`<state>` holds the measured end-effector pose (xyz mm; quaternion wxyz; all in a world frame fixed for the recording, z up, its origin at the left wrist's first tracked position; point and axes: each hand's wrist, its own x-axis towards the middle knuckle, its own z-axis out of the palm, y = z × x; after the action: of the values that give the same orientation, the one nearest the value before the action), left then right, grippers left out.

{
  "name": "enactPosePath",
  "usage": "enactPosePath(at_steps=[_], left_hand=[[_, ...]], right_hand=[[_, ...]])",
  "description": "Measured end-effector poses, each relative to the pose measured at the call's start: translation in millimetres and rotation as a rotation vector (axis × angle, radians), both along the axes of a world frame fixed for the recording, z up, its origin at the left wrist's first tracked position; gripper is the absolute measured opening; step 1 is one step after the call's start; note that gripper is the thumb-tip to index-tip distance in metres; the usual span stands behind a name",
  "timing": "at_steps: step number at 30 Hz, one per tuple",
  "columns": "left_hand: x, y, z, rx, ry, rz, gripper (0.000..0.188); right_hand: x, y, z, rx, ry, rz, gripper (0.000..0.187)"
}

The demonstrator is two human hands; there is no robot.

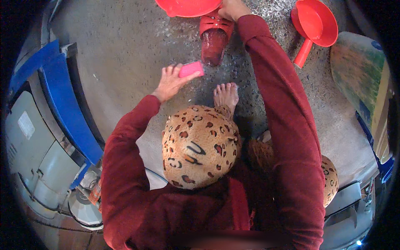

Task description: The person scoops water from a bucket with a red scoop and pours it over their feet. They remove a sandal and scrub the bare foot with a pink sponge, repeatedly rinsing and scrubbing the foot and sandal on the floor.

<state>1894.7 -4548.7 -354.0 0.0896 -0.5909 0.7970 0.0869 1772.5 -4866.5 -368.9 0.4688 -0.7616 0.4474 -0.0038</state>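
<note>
My left hand (pixel 170 81) grips a small pink rectangular block (pixel 191 69), perhaps a sponge or bar of soap, between thumb and fingers. Just beyond it, a wet red slide sandal (pixel 214 41) lies with its strap at the far end. My right hand (pixel 232 9) reaches to the sandal's strap end, beside the rim of a red plastic bowl (pixel 189 8) cut off by the top edge. Its fingers are bent and partly out of view, so what they hold is unclear. My bare foot (pixel 226 96) rests on the wet floor nearer to me.
A red long-handled dipper (pixel 315 25) lies at the far right. Beside it stands a worn greenish panel (pixel 359 68) with a blue frame. At the left are a blue metal bar (pixel 73 110) and grey equipment (pixel 35 141). The concrete floor (pixel 121 50) is wet.
</note>
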Motion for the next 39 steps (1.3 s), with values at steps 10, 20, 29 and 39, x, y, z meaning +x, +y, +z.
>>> enactPosePath(at_steps=[10,20,29,39], left_hand=[[-60,-95,-1,0.015,-0.027,0.054,0.059],[-18,-87,-8,-0.043,-0.059,-0.118,0.059],[-82,-117,-1,-0.049,-0.097,0.131,0.036],[38,-11,2,0.006,0.064,0.159,0.057]], right_hand=[[2,-4,-16,-0.002,0.010,0.003,0.023],[12,-1,-2,0.070,0.052,0.035,0.017],[19,2,-4,-0.094,-0.014,0.041,0.025],[11,-6,-19,-0.027,0.010,-0.015,0.020]])
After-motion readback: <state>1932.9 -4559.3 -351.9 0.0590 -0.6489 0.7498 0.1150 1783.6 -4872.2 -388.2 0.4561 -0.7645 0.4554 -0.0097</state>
